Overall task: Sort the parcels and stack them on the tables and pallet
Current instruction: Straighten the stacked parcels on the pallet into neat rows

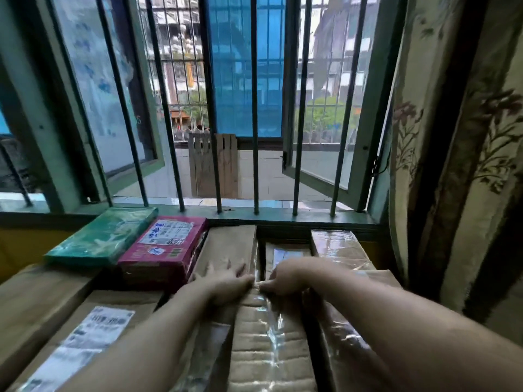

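A long cardboard parcel (266, 343) wrapped in clear tape lies in front of me among stacked boxes under a barred window. My left hand (223, 281) and my right hand (285, 275) meet at its far end, fingers curled over the edge and gripping it. A pink parcel (164, 247) with a white label and a green wrapped parcel (104, 236) lie to the left. A brown box with a shipping label (93, 332) sits at the lower left. More taped brown boxes (339, 247) stand behind my hands by the sill.
Vertical window bars (254, 108) and the green sill (283, 216) close off the far side. A patterned curtain (452, 137) hangs at the right. An open window pane (339, 108) swings outward beyond the bars.
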